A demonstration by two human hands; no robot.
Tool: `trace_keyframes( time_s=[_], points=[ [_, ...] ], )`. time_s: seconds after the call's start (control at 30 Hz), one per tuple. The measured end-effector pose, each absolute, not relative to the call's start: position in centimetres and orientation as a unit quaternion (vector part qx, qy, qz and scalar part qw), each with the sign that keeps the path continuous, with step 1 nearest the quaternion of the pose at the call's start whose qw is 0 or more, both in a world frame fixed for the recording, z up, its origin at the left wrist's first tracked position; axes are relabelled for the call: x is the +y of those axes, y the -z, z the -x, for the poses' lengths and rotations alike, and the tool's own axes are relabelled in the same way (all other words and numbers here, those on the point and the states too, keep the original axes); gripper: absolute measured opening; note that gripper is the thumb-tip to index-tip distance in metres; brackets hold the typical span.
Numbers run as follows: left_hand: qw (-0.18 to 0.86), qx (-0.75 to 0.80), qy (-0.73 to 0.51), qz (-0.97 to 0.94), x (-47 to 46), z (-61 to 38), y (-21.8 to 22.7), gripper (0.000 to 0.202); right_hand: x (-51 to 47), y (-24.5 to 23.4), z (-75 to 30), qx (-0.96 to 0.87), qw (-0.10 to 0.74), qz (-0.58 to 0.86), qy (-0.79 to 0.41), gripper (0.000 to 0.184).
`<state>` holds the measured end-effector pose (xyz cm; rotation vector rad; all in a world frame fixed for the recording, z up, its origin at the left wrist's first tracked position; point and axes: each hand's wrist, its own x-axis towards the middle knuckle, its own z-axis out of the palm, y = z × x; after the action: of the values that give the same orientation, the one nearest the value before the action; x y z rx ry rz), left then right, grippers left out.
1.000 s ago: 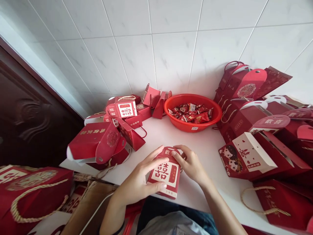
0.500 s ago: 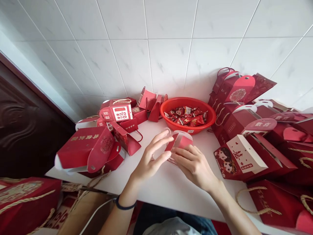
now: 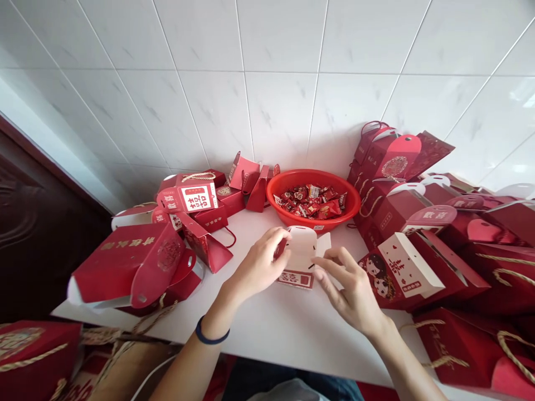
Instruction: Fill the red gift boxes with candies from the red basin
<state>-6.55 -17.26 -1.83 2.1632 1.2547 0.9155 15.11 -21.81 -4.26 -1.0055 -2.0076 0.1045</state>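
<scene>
A small red and white paper gift box (image 3: pixel 301 256) stands on the white table (image 3: pixel 288 328), its white flaps up and spread. My left hand (image 3: pixel 259 266) pinches its left flap. My right hand (image 3: pixel 353 288) is at the box's right side with fingers spread, the fingertips close to the right flap; I cannot tell whether they touch it. Just behind the box sits a red plastic bowl (image 3: pixel 351 207) holding several wrapped candies (image 3: pixel 311 202).
Red gift boxes and bags with rope handles are piled on the left (image 3: pixel 137 262) and on the right (image 3: pixel 422 234), with more below the table's edge (image 3: pixel 29 351). White tiled wall behind. A dark wooden door (image 3: pixel 25 234) is at the far left.
The box was held flat in both hands near the table's front edge; it has been carried forward toward the bowl and stood up with its flaps opened. My right hand has loosened.
</scene>
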Motion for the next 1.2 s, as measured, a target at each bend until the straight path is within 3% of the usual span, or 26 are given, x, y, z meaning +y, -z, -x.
trace_keyframes(
  time_s=[0.27, 0.47, 0.6, 0.73, 0.9, 1.2],
  points=[
    [0.252, 0.503, -0.29, -0.775, -16.4, 7.6, 3.1, 0.048, -20.7, 6.4, -16.4, -0.74, 0.458, 0.491, -0.039, 0.025],
    [0.197, 0.493, -0.235, -0.814, -15.6, 7.4, 3.7, 0.063, -20.5, 6.4, -17.6, -0.747, 0.421, 0.489, -0.164, 0.046],
    [0.211, 0.476, -0.209, -0.828, -15.3, 6.8, 3.3, 0.072, -20.6, 6.6, -18.1, -0.747, 0.395, 0.483, -0.229, 0.049],
    [0.217, 0.504, -0.218, -0.808, -15.3, 6.8, 3.2, 0.071, -20.8, 6.8, -18.4, -0.747, 0.397, 0.459, -0.271, 0.048],
    [0.233, 0.55, -0.218, -0.772, -15.3, 6.5, 4.0, 0.052, -20.8, 7.4, -18.6, -0.741, 0.411, 0.441, -0.295, 0.048],
    [0.205, 0.557, -0.251, -0.765, -14.1, 5.3, 3.9, 0.048, -20.7, 8.0, -18.7, -0.731, 0.451, 0.466, -0.215, 0.051]
  ],
)
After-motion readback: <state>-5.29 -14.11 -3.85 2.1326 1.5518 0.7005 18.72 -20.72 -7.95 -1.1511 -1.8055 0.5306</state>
